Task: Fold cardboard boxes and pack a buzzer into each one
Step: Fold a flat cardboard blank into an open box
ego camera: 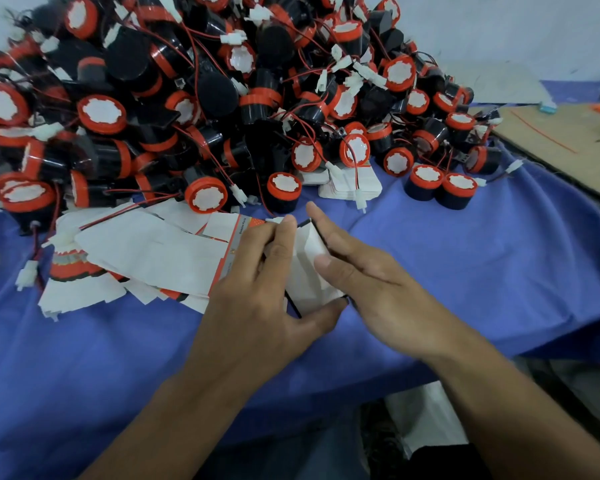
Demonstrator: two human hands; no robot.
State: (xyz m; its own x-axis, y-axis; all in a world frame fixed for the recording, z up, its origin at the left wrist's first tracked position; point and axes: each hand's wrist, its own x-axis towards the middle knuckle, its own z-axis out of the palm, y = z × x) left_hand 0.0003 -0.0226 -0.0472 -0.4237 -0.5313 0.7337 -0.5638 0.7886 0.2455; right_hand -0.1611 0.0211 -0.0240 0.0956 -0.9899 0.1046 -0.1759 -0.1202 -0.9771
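Note:
Between my two hands I hold one white cardboard box blank (307,271), partly opened, its white inside facing me. My left hand (260,292) grips its left side, fingers curled over the top edge and thumb under the near corner. My right hand (357,268) presses against its right side with straight fingers and the thumb on the white panel. A loose stack of flat box blanks (153,258), white with orange and black print, lies to the left. A big heap of black buzzers (201,98) with orange rims and red-black wires fills the far side.
A blue cloth (465,271) covers the table, whose near edge drops off at the right. Two upright buzzers (439,187) stand apart on the right. A brown cardboard sheet (561,133) lies at the far right. More white blanks (354,183) lie under the heap's edge.

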